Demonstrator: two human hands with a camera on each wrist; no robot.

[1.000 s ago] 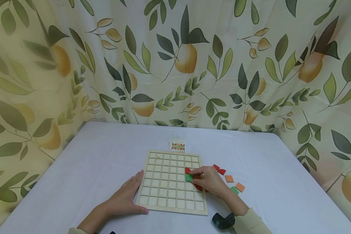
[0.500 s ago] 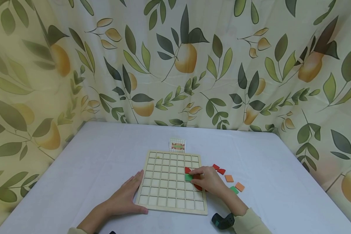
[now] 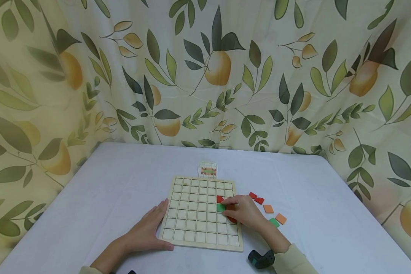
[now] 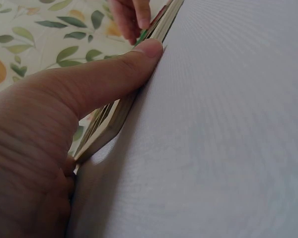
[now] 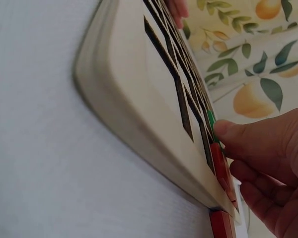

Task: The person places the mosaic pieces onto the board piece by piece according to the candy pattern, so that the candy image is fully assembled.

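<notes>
A wooden grid board (image 3: pixel 200 247) lies on the white table. My left hand (image 3: pixel 145 230) spans its near left corner, fingers along the left edge and thumb against the front edge (image 4: pixel 134 62). With thumb and fingertips, my right hand (image 3: pixel 244 211) pinches a green square tile (image 3: pixel 221 208) at a cell on the board's right side; the right wrist view shows the thumb on the green tile (image 5: pixel 211 121). A red tile (image 3: pixel 220 199) sits in the cell just behind it. More red pieces (image 5: pixel 221 168) lie on the board, partly hidden under my right hand.
Loose red pieces (image 3: pixel 259 201), orange square tiles (image 3: pixel 268 209) and a green tile (image 3: pixel 274 222) lie right of the board. A small pattern card (image 3: pixel 208 170) stands behind it. A black device (image 3: pixel 261 258) is at my right wrist. A leaf-and-fruit-print curtain (image 3: pixel 198 76) hangs behind the table.
The fingertips of my right hand shift very slightly at the green tile. My left hand and the board stay in place.
</notes>
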